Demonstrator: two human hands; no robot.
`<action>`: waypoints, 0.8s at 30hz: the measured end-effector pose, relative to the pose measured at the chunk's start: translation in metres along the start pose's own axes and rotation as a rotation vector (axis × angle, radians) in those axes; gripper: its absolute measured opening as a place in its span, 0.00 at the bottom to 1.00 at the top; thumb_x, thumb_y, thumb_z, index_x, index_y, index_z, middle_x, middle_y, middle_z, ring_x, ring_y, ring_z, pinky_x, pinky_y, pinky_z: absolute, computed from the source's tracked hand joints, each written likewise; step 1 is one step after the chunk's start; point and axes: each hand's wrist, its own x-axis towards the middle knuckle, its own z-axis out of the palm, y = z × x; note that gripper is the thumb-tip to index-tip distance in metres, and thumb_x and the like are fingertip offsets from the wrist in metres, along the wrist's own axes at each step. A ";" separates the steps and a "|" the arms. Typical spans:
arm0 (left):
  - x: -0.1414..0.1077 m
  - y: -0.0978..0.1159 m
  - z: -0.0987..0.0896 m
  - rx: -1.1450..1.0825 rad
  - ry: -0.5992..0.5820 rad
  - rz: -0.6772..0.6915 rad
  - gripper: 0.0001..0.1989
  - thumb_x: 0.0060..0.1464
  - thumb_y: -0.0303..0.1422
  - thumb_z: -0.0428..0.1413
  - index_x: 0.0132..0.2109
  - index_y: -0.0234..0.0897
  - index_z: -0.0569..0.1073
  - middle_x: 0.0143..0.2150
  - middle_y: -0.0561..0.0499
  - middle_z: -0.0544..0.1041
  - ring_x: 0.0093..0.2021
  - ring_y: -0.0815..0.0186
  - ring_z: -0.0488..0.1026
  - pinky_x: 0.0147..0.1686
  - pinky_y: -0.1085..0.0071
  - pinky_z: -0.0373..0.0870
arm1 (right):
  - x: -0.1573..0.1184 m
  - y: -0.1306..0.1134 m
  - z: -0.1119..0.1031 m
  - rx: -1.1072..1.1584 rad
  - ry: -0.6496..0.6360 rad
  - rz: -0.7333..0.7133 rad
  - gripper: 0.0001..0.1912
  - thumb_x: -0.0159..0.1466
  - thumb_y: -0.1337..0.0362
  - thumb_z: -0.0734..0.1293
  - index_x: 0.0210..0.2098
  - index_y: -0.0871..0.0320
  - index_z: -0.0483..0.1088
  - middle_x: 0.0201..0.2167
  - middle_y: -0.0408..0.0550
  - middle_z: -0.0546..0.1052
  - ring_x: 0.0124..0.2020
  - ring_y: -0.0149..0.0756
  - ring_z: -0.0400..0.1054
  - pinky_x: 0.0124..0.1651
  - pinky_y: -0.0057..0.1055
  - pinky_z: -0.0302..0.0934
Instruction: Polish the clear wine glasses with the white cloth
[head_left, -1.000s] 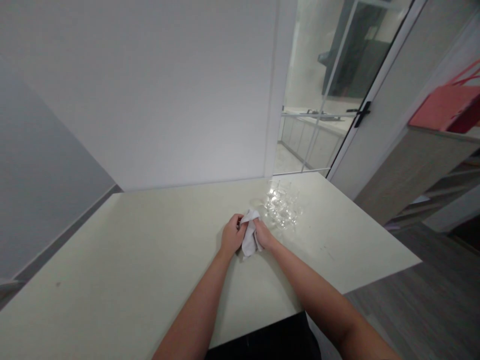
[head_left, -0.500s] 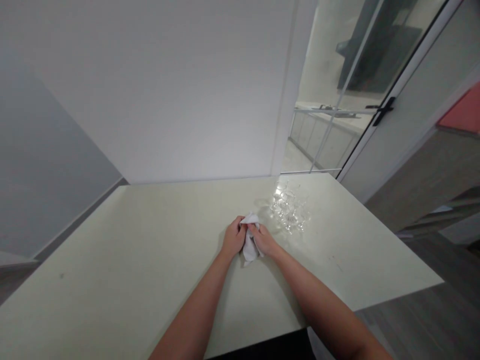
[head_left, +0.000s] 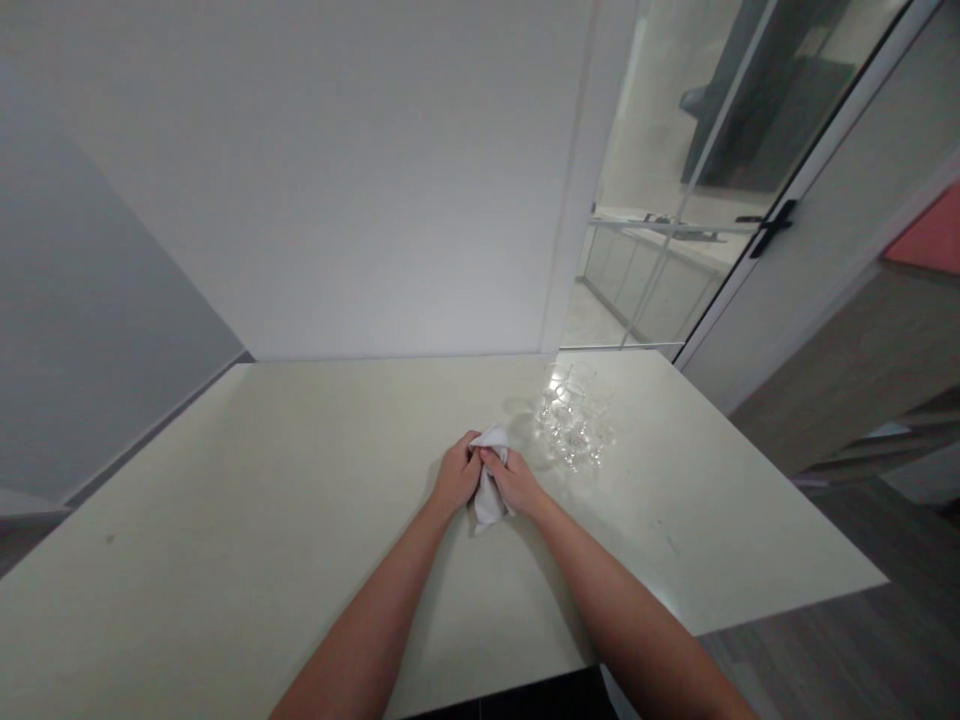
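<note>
A crumpled white cloth (head_left: 491, 500) is bunched between my two hands above the middle of the table. My left hand (head_left: 457, 474) closes round its left side, fingers curled. On the other side my right hand (head_left: 517, 482) pinches the cloth, its thumb near the left fingers. Whether something is wrapped inside the cloth cannot be made out. Just beyond and right of my right hand stands a cluster of clear, shiny glass-like objects (head_left: 574, 425); their outlines blend together and glare hides their exact kind.
The pale table (head_left: 262, 500) meets a white wall panel (head_left: 375, 200) along its far edge. To the right is a glazed door with a black handle (head_left: 772, 228). A black object (head_left: 525, 697) lies at the near edge, by my forearms.
Both hands and the cloth appear slightly further left in the picture; the view itself has shifted a little too. My grip on the cloth stays much the same.
</note>
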 end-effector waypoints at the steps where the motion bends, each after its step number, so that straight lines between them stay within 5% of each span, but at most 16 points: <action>1: 0.000 0.000 0.000 0.004 0.006 0.001 0.12 0.56 0.36 0.44 0.39 0.37 0.70 0.34 0.50 0.75 0.36 0.64 0.70 0.37 0.71 0.65 | 0.000 0.000 0.001 -0.002 0.002 0.003 0.23 0.62 0.48 0.57 0.37 0.60 0.72 0.30 0.46 0.74 0.33 0.35 0.66 0.39 0.30 0.60; 24: -0.001 -0.008 0.004 -0.070 0.026 0.040 0.11 0.57 0.35 0.45 0.36 0.36 0.69 0.31 0.52 0.73 0.33 0.66 0.69 0.34 0.72 0.62 | 0.004 0.012 0.005 0.023 0.059 -0.002 0.24 0.62 0.48 0.57 0.37 0.61 0.72 0.27 0.45 0.72 0.29 0.32 0.63 0.32 0.27 0.57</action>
